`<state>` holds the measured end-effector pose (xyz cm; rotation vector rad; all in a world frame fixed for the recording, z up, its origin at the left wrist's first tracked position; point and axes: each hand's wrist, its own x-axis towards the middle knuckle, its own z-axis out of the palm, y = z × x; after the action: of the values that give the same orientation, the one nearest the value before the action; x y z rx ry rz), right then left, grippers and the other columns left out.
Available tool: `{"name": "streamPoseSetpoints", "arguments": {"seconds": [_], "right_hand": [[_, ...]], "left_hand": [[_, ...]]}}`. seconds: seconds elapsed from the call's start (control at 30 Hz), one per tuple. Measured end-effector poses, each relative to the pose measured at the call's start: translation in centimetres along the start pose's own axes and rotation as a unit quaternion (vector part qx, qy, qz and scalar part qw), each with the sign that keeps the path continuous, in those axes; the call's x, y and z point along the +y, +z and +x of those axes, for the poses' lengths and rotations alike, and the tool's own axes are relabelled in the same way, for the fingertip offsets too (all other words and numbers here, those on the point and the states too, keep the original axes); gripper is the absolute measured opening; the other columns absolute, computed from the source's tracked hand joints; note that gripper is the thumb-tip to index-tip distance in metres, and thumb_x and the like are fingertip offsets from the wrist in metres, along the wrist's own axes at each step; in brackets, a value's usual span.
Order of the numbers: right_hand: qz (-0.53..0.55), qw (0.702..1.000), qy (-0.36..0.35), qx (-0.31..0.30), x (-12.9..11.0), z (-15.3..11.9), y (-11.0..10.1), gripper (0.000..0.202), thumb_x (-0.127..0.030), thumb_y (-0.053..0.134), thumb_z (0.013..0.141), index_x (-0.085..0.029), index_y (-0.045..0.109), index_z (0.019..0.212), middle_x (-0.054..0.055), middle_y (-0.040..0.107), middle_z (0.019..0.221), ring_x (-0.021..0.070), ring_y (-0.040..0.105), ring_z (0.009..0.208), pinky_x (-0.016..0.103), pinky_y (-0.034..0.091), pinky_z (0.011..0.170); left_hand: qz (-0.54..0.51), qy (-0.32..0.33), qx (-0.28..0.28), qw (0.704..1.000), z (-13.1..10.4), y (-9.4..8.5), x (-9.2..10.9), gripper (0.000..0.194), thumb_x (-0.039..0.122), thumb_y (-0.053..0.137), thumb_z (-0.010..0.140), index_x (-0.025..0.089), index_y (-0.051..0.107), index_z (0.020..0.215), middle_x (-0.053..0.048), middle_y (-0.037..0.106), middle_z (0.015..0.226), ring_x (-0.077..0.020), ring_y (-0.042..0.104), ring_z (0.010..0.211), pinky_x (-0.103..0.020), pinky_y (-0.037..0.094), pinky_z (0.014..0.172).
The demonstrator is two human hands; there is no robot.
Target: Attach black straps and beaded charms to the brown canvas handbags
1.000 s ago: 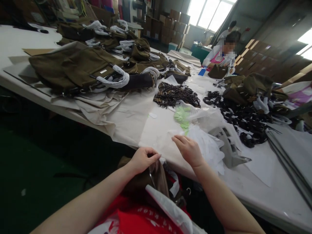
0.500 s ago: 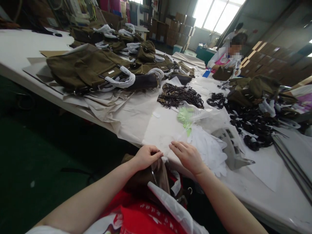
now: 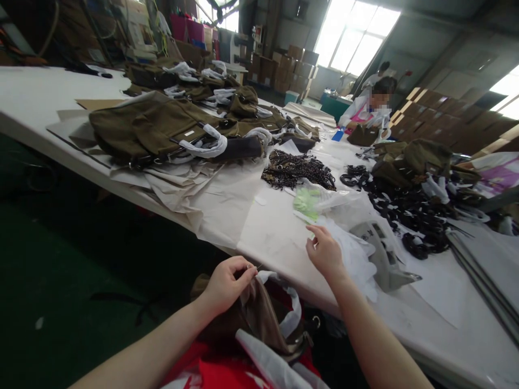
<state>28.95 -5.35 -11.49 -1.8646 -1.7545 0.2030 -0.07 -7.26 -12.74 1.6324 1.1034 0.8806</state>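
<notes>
A brown bag (image 3: 263, 313) with a white-wrapped handle (image 3: 292, 313) rests on my lap at the table's front edge. My left hand (image 3: 232, 281) pinches the bag's upper edge, thumb against forefinger; something thin and small shows at the fingertips. Away to the right, my right hand (image 3: 323, 249) is raised over the table, apart from the bag, its fingers bent near white tag-like pieces (image 3: 357, 259) and a light green piece (image 3: 306, 201). Whether anything thin lies between its thumb and finger is too small to tell.
Brown bags with wrapped handles (image 3: 162, 127) are piled at the back left of the white table (image 3: 271, 227). Dark braided cords (image 3: 298, 168) lie mid-table. At right are a grey device (image 3: 383, 259), black straps (image 3: 421, 237) and long bars (image 3: 482, 281). A person (image 3: 367, 111) works across the table.
My right hand has moved right, away from my left hand and over the table. My left hand still grips the bag and sits slightly lower and further left in view.
</notes>
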Motion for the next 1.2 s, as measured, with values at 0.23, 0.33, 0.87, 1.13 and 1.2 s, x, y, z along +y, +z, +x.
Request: {"name": "streamPoseSetpoints", "arguments": {"seconds": [0.23, 0.33, 0.87, 1.13, 1.2], "right_hand": [[0.549, 0.807, 0.158, -0.152, -7.6, -1.8, 0.8, 0.037, -0.038, 0.063, 0.081, -0.018, 0.064, 0.112, 0.011, 0.07, 0.109, 0.0107, 0.062, 0.063, 0.025, 0.047, 0.058], [0.537, 0.825, 0.157, -0.08, -9.2, -2.3, 0.9, 0.031, -0.045, 0.066, 0.081, -0.016, 0.069, 0.09, 0.001, 0.066, 0.071, 0.0072, 0.051, 0.049, 0.021, 0.038, 0.047], [0.437, 0.752, 0.221, -0.442, -11.1, -6.8, 2.0, 0.041, -0.037, 0.049, 0.077, -0.018, 0.043, 0.04, -0.005, 0.036, 0.029, 0.0039, 0.023, 0.026, 0.019, 0.011, 0.031], [0.419, 0.753, 0.214, -0.46, -11.5, -6.6, 2.0, 0.041, -0.033, 0.048, 0.077, -0.017, 0.045, 0.039, -0.005, 0.036, 0.028, 0.0036, 0.024, 0.024, 0.018, 0.013, 0.03], [0.417, 0.752, 0.212, -0.464, -11.6, -6.7, 2.0, 0.041, -0.033, 0.047, 0.076, -0.018, 0.044, 0.039, -0.005, 0.037, 0.028, 0.0035, 0.024, 0.024, 0.018, 0.013, 0.03]], "left_hand": [[0.001, 0.017, -0.017, 1.0, 0.1, 0.3, 0.3, 0.023, 0.031, 0.061, 0.083, 0.016, 0.069, 0.067, -0.004, 0.066, 0.069, -0.0153, 0.06, 0.067, -0.025, 0.046, 0.064], [-0.011, 0.015, -0.023, 1.0, 0.0, 0.1, 0.1, 0.023, 0.032, 0.062, 0.083, 0.016, 0.071, 0.069, -0.004, 0.067, 0.07, -0.0153, 0.061, 0.067, -0.025, 0.046, 0.065], [-0.075, 0.011, -0.077, 0.994, -0.4, -0.9, -0.5, 0.038, 0.041, 0.047, 0.094, 0.016, 0.074, 0.082, -0.007, 0.07, 0.084, -0.0177, 0.064, 0.08, -0.027, 0.048, 0.078], [-0.07, 0.005, -0.066, 0.995, -0.5, -1.1, -0.2, 0.04, 0.042, 0.045, 0.094, 0.015, 0.073, 0.081, -0.006, 0.07, 0.082, -0.0168, 0.063, 0.078, -0.026, 0.048, 0.077], [-0.072, 0.004, -0.065, 0.995, -0.5, -1.1, -0.3, 0.04, 0.042, 0.046, 0.093, 0.015, 0.073, 0.081, -0.006, 0.069, 0.08, -0.0167, 0.063, 0.077, -0.026, 0.048, 0.075]]}}
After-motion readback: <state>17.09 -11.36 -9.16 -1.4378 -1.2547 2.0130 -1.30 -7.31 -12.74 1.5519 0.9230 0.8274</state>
